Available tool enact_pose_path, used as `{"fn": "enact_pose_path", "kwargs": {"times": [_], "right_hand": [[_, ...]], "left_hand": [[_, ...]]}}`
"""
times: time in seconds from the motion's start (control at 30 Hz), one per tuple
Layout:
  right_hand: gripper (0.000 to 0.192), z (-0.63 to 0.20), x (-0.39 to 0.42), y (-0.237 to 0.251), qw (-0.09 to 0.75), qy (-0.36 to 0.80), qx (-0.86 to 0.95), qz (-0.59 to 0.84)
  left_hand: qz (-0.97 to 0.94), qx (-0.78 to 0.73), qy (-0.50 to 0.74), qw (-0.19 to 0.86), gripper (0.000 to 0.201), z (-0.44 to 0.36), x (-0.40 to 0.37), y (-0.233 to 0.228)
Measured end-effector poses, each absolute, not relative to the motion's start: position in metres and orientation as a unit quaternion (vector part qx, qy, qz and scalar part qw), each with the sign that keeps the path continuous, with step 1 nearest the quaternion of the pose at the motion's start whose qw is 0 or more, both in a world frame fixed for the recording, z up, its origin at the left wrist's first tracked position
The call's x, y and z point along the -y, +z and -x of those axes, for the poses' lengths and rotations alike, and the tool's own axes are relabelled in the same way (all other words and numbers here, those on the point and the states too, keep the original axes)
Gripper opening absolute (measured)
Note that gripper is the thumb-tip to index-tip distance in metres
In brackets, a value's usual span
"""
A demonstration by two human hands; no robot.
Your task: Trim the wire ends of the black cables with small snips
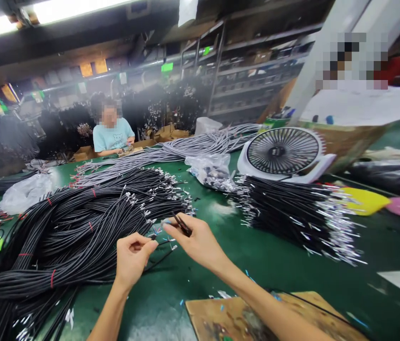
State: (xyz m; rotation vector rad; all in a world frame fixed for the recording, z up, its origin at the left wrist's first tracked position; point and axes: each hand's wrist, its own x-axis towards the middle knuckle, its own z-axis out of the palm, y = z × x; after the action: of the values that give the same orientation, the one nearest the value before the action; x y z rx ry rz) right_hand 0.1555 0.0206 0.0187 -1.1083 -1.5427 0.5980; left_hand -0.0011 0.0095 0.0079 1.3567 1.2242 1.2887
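right hand (200, 244) is pinching a black cable end (182, 224), its axis running up-left toward the black cable pile (79, 222) | left hand (134, 258) is curling narrow, just below-left, nearer the pile

A single view, from a camera on the person's head, looks forward and steeply down over the green table (256, 255). It sits close: both forearms enter from 6 o'clock. The left hand (132, 258) and right hand (200, 244) lie just below centre. Shelving (253, 71) stands far off at 12 o'clock.
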Motion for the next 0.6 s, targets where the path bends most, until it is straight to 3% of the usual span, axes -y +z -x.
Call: {"fn": "enact_pose_path", "kwargs": {"times": [0.17,0.6], "right_hand": [[0.025,-0.1488,-0.0161,0.0197,0.517,0.287,0.682,0.43],[0.019,-0.1477,-0.0126,0.0179,0.524,0.246,0.683,0.446]], "left_hand": [[-0.559,-0.485,0.517,0.431,0.027,0.0007,-0.0087,0.0077],[-0.572,-0.476,0.504,0.439,0.023,-0.0043,-0.0067,0.0068]]}}
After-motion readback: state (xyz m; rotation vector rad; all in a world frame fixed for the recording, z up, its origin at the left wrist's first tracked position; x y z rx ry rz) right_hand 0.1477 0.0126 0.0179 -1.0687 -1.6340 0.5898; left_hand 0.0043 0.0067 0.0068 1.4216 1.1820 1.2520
